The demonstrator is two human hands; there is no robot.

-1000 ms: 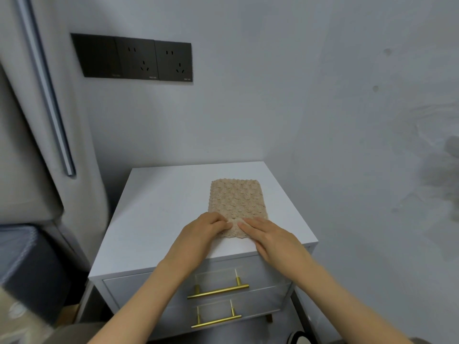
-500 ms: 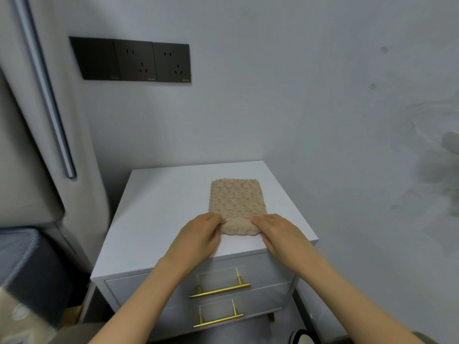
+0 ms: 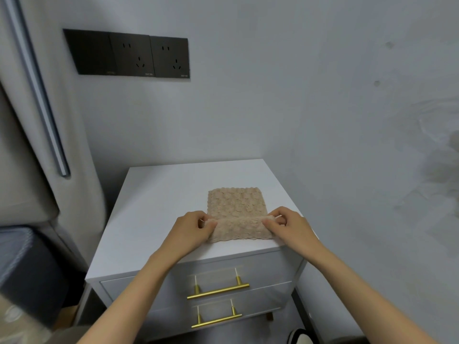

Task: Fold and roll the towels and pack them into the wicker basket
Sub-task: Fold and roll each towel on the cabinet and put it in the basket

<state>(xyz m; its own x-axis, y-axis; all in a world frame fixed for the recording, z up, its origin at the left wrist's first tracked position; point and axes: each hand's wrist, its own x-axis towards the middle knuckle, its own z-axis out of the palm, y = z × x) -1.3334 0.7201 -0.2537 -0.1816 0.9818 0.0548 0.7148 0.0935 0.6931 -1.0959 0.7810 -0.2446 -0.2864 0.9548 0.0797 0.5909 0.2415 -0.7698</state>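
Working on top of the white nightstand (image 3: 154, 207), pushed up against the grey wall (image 3: 248, 108) on the far side. Pinching the near left end of the beige towel (image 3: 237, 207) with the left hand (image 3: 191, 232) — curled tight round the fabric. Gripping the near right end with the right hand (image 3: 290, 227) in the same way, clamped on the turned-over edge. Holding a near strip of towel doubled over into a low fold, lying across the flat far part, toward the right side of the top. Also catching two brass drawer handles (image 3: 218, 291) below on the near front — and, high on that wall to the left, a black socket panel (image 3: 126, 54).
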